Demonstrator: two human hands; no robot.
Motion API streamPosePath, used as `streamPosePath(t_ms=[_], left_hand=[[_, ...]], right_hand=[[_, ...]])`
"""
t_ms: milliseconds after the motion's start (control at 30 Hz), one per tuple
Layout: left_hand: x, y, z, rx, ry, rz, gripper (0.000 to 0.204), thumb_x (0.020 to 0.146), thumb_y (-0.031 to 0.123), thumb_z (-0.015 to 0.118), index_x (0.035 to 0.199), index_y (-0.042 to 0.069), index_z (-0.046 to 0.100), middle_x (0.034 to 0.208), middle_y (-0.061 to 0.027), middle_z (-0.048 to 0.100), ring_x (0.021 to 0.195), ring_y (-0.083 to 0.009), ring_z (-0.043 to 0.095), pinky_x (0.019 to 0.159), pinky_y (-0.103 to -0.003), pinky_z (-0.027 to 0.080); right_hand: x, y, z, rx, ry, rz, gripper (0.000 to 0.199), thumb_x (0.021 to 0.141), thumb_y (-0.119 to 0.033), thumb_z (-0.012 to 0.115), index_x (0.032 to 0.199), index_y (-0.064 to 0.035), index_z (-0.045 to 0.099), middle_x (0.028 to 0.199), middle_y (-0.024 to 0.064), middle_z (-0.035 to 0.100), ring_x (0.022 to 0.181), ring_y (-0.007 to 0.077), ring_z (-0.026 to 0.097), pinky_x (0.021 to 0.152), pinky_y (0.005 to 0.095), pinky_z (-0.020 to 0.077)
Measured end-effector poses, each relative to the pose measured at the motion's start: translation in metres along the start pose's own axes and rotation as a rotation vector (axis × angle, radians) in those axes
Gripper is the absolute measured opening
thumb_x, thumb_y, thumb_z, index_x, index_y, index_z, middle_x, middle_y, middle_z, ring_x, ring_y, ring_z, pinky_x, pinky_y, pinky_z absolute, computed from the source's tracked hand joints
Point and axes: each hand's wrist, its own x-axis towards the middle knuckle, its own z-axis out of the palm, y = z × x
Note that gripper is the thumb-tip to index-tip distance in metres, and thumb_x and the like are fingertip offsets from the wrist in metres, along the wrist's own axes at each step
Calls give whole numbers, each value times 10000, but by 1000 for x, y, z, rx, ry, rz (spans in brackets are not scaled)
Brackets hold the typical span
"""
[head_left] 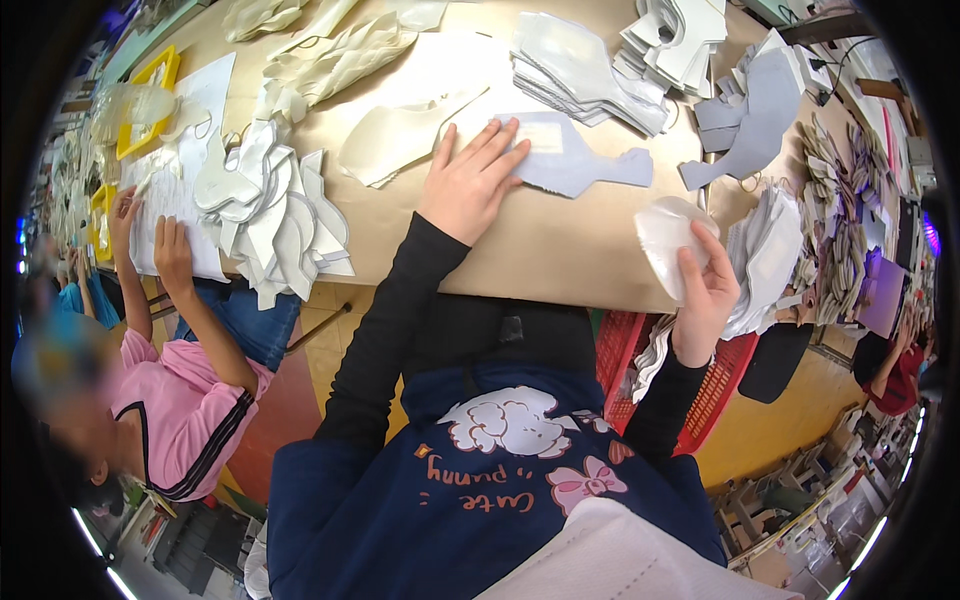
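Note:
My left hand (470,185) lies palm down, fingers stretched out, with the fingertips on the left end of a flat pale blue cut-out piece (585,165). This piece has a narrow tail to the right and a whitish rectangular patch (540,137) near my fingers. In my right hand (708,295), a curved, whitish translucent sheet piece (660,235) is pinched between thumb and fingers, raised by the table's front edge. Just left of my left hand, a cream cut-out piece (385,147) rests on the brown-covered table (570,250).
Stacks of white pieces (265,200), grey-white pieces (580,75) and blue-grey pieces (765,110) surround the work spot. More translucent pieces (765,250) lie right of my right hand. A red crate (720,390) stands below. A person in pink (190,410) works at left near yellow trays (150,100).

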Motion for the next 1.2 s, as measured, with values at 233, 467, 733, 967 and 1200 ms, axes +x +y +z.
streamPosePath(t_ms=[233, 467, 733, 967, 1200], left_hand=[[-20, 19, -9, -301, 237, 1, 375, 831, -80, 634, 1184, 30, 693, 1233, -126, 703, 1238, -326, 626, 949, -381, 544], [-64, 41, -8, -454, 32, 21, 392, 813, -126, 633, 1185, -12, 686, 1294, -154, 653, 1309, -354, 570, 1012, -404, 535], [-19, 43, -16, -529, 126, 52, 332, 801, -105, 694, 1121, -15, 693, 1181, -129, 697, 1202, -321, 640, 946, -385, 558], [-4, 47, -51, -543, 235, 74, 267, 811, -101, 688, 1063, -22, 724, 1133, -130, 713, 1190, -330, 650, 889, -356, 581], [32, 23, -42, -538, 376, 139, 270, 836, -116, 642, 1069, -10, 729, 1167, -128, 705, 1252, -399, 604, 955, -408, 550]], right_hand=[[-5, 6, -45, 71, 36, 103, 298, 961, -3, 630, 1248, 73, 655, 1193, 134, 683, 1073, 164, 645, 963, 288, 499], [-4, 2, -37, 15, -104, 165, 238, 847, 58, 721, 1085, 37, 722, 1054, 82, 714, 961, 156, 674, 845, 278, 537], [-18, 5, 43, -252, -1144, -436, 145, 859, -42, 731, 986, -111, 730, 989, -20, 698, 933, 169, 665, 1115, 494, 333], [-29, 20, 45, -382, -1073, -253, 170, 879, -65, 713, 1040, -118, 721, 854, 25, 585, 828, 232, 613, 1081, 554, 371], [-33, 16, 29, -357, -1032, -408, 191, 829, -7, 747, 1011, -66, 738, 947, 68, 707, 878, 239, 663, 1038, 454, 474]])
